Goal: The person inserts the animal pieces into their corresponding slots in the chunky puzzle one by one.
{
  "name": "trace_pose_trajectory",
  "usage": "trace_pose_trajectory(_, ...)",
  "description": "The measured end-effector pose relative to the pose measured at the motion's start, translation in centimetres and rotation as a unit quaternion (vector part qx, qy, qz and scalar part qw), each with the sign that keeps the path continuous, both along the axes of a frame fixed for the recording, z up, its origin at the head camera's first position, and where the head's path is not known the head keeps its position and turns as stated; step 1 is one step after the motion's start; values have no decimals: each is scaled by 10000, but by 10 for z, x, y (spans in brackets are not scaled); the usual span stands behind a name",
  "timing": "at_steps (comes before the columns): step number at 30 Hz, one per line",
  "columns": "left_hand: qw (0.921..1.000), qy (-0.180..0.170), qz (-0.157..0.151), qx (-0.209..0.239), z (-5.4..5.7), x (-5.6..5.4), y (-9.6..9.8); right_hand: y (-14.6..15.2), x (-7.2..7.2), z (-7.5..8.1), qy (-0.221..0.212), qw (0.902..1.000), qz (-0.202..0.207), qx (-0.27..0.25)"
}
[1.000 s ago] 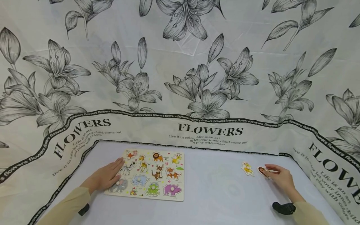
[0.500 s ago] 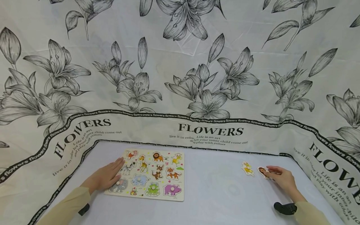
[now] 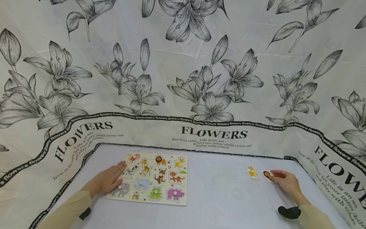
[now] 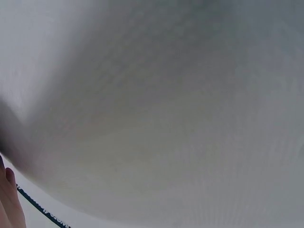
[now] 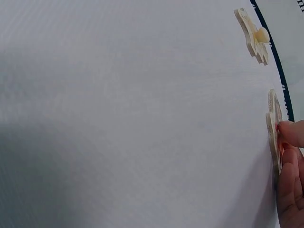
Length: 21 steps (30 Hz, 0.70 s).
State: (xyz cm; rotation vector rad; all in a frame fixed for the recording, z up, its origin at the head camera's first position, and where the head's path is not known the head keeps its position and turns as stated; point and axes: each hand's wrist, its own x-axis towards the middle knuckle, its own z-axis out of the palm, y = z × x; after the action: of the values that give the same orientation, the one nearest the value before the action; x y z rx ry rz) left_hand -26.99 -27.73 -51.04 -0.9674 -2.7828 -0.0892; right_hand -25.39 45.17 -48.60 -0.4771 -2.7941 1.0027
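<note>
A wooden animal puzzle board [image 3: 171, 160] lies left of the middle on the white table. My left hand [image 3: 104, 178] rests along its left edge with the fingers fairly straight; only a sliver of that hand [image 4: 10, 202] shows in the left wrist view. Far to the right, my right hand [image 3: 286, 183] pinches a lion puzzle piece [image 3: 266, 174] between thumb and fingers. In the right wrist view this lion piece [image 5: 272, 130] stands edge-on, partly behind the fingertips. Just left of it lies a yellow goat-like puzzle piece [image 3: 251, 172], whose pale knob [image 5: 262, 35] points up.
Grey elephant [image 3: 121, 190], blue rhino-like [image 3: 142, 183], green frog [image 3: 155, 192] and purple hippo [image 3: 175, 193] pieces with knobs sit in the board. A flower-printed cloth [image 3: 211, 132] rises behind and beside the table. Each wrist wears a black device [image 3: 289, 212].
Hardly anything differs. The right hand stays at the lion piece with tiny shifts, and the left hand keeps its place on the board's edge.
</note>
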Motion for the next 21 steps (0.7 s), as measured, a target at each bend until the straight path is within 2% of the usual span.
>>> trace_pose_trajectory(3, 9997, -185, 134, -60, -2, -2, 0, 1, -2, 0, 0, 10000, -52, 26)
trace_pose_trajectory(8, 9978, -551, 321, -207, 4, -1, 3, 0, -1, 3, -78, 9998, -198, -58)
trace_pose_trajectory(10, 9983, -483, 268, -159, 6, 0, 3, -1, -1, 4, -142, 9995, -253, -109)
trace_pose_trajectory(15, 10000, -49, 62, -43, 3, 1, 1, 0, 0, 5, -282, 9994, -210, -73)
trace_pose_trajectory(21, 9995, 296, -33, -59, 0, 0, 0, 1, -1, 3, -271, 9995, -109, 80)
